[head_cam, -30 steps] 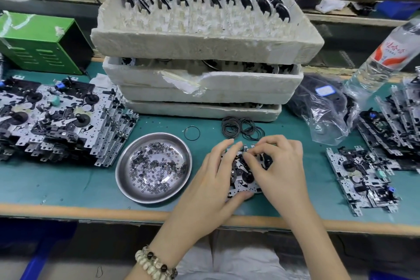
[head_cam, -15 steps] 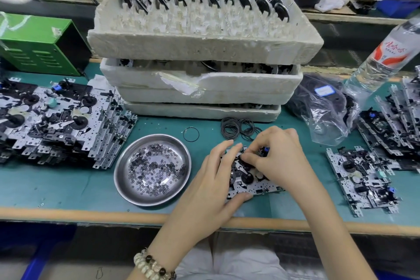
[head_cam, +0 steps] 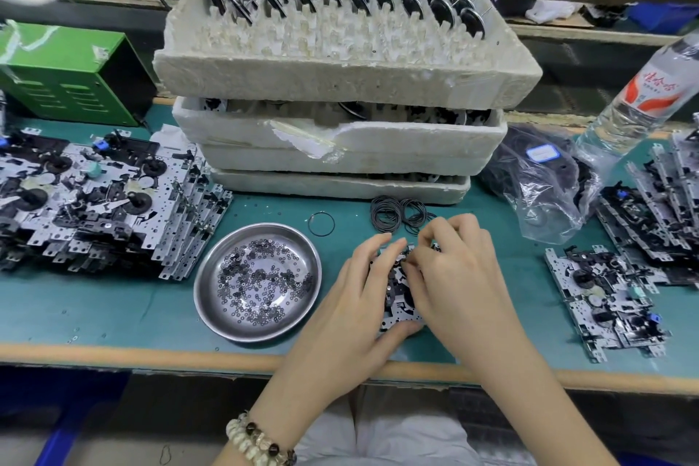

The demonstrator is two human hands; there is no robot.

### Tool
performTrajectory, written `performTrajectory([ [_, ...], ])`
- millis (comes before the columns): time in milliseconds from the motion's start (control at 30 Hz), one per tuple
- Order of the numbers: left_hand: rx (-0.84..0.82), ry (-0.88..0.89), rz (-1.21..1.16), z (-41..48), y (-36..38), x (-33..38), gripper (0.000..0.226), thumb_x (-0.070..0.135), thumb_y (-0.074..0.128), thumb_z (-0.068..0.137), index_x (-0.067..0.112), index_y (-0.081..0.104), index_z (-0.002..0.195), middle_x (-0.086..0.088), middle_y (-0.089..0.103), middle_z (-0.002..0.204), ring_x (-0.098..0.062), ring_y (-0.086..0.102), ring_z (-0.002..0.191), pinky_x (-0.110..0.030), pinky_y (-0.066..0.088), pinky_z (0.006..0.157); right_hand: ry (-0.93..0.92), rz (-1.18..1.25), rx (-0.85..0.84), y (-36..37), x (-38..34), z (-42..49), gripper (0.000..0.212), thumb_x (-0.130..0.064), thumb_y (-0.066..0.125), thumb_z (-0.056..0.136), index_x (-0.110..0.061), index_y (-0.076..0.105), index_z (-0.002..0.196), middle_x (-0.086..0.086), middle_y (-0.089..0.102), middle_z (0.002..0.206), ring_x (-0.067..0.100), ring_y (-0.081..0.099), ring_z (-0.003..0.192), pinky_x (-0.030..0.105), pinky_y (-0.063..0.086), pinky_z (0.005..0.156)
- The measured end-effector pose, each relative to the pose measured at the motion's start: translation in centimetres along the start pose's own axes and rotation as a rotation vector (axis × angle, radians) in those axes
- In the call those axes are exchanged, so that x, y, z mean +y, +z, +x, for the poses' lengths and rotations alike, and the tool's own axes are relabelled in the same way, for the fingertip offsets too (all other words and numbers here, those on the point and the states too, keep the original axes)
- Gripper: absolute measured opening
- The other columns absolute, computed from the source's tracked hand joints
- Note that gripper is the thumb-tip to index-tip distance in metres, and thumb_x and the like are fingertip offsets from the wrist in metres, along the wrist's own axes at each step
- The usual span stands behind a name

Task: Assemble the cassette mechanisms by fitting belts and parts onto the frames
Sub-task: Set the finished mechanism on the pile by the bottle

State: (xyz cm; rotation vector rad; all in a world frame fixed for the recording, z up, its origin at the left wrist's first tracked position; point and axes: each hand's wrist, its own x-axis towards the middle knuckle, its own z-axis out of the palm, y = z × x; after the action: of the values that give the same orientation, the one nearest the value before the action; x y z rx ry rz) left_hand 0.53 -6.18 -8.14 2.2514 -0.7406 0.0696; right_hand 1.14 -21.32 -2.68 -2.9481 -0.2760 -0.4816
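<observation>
Green bench top (head_cam: 113, 314), near edge, centre: cassette frame (head_cam: 397, 305), a perforated silver plate carrying black parts, lies flat between both hands. Left hand (head_cam: 351, 306) grips it, fingers spread over its left side, thumb hooked at the near edge. Right hand (head_cam: 457, 276) covers its right side, fingers curled, tips on the upper parts; whether they pinch anything cannot be told. Loose black belts (head_cam: 393, 214) lie just behind

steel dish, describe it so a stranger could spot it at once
Find the foam trays stacked mid-table. Just in front, left of the left hand, sits the dish. It alone is round, shiny and holds tiny washers.
</observation>
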Motion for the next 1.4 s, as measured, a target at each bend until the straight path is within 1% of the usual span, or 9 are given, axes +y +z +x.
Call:
performTrajectory([
  [267,-0.026,0.005,0.031,0.1,0.1,-0.3,0.095,0.051,0.071,0.087,0.036,0.005,0.153,0.008,0.012,0.160,-0.010,0.021,0.148,-0.024,0.023,0.120,-0.066,0.000,-0.003,0.0,0.4,0.8,0.013,-0.003,0.078,0.066,-0.004,0.067,0.061,0.005,0.060,0.082,0.033,0.053,0.079,0.038,0.040,0.062],
  [400,-0.017,0.011,0.008,0.3,-0.2,-0.4,0.096,0.047,0.075,0.085,0.034,0.009,0.154,0.009,0.017,0.158,-0.009,0.024,0.147,-0.029,0.028,0.119,-0.042,0.067,0.005,0.1,0.8,0.6,0.011,-0.006,0.080,0.069,-0.006,0.070,0.063,0.002,0.061,0.084,0.032,0.051,0.081,0.040,0.044,0.065],
  [667,-0.043,0.072,-0.064,0.1,-0.8,-0.2,0.092,0.037,0.078,0.083,0.032,0.019,0.154,0.009,0.026,0.147,-0.009,0.036,0.137,-0.026,0.036,0.110,0.026,0.104,-0.063,-0.4,1.3,0.1,0.012,-0.012,0.085,0.069,-0.013,0.073,0.064,-0.004,0.059,0.084,0.027,0.049,0.086,0.038,0.041,0.072],
  [767,-0.079,0.057,-0.094,0.0,-0.9,0.0,0.092,0.030,0.075,0.084,0.033,0.015,0.154,0.011,0.019,0.154,-0.009,0.026,0.146,-0.033,0.032,0.116,0.025,0.155,-0.086,-0.8,2.1,0.0,0.011,-0.026,0.082,0.075,-0.018,0.076,0.072,-0.006,0.060,0.086,0.025,0.049,0.091,0.039,0.042,0.078],
  [867,-0.089,0.053,-0.096,-0.1,-1.1,0.3,0.090,0.023,0.064,0.082,0.030,0.013,0.156,0.010,0.012,0.161,-0.015,0.011,0.154,-0.041,0.023,0.123,0.078,0.414,-0.202,-1.3,3.7,-0.6,0.049,-0.063,0.065,0.076,-0.027,0.067,0.108,-0.018,0.058,0.107,0.011,0.044,0.112,0.029,0.038,0.096],
  [967,-0.094,0.014,-0.133,-0.1,-1.5,0.6,0.088,0.023,0.055,0.080,0.030,0.011,0.156,0.014,0.007,0.162,-0.014,0.009,0.154,-0.033,0.019,0.123,0.016,0.522,-0.437,-1.0,4.6,-2.0,0.105,-0.081,0.065,0.060,-0.034,0.029,0.148,-0.027,0.033,0.139,-0.003,0.020,0.137,0.021,0.024,0.111],
  [1067,-0.093,-0.015,-0.154,-0.2,-1.7,0.7,0.086,0.020,0.052,0.080,0.029,0.013,0.156,0.016,0.009,0.162,-0.012,0.012,0.153,-0.023,0.017,0.122,-0.072,0.436,-0.419,0.2,5.0,-3.0,0.109,-0.061,0.076,0.065,-0.033,0.016,0.152,-0.021,0.027,0.146,0.002,0.017,0.140,0.027,0.021,0.117],
  [1233,-0.093,0.004,-0.144,-0.2,-1.8,0.9,0.086,0.015,0.055,0.081,0.029,0.014,0.156,0.015,0.011,0.161,-0.013,0.014,0.153,-0.015,0.013,0.119,-0.039,0.483,-0.257,0.7,4.8,-3.2,0.094,-0.041,0.085,0.063,-0.026,0.040,0.144,-0.013,0.044,0.137,0.005,0.035,0.129,0.025,0.029,0.111],
  [1400,-0.089,0.020,-0.127,-0.2,-1.8,0.8,0.088,0.011,0.058,0.079,0.027,0.017,0.156,0.016,0.011,0.160,-0.010,0.014,0.152,-0.013,0.012,0.117,0.195,0.436,-0.029,-0.7,5.8,-4.0,0.085,-0.032,0.092,0.055,-0.018,0.056,0.132,-0.006,0.054,0.126,0.013,0.045,0.117,0.011,0.024,0.103],
])
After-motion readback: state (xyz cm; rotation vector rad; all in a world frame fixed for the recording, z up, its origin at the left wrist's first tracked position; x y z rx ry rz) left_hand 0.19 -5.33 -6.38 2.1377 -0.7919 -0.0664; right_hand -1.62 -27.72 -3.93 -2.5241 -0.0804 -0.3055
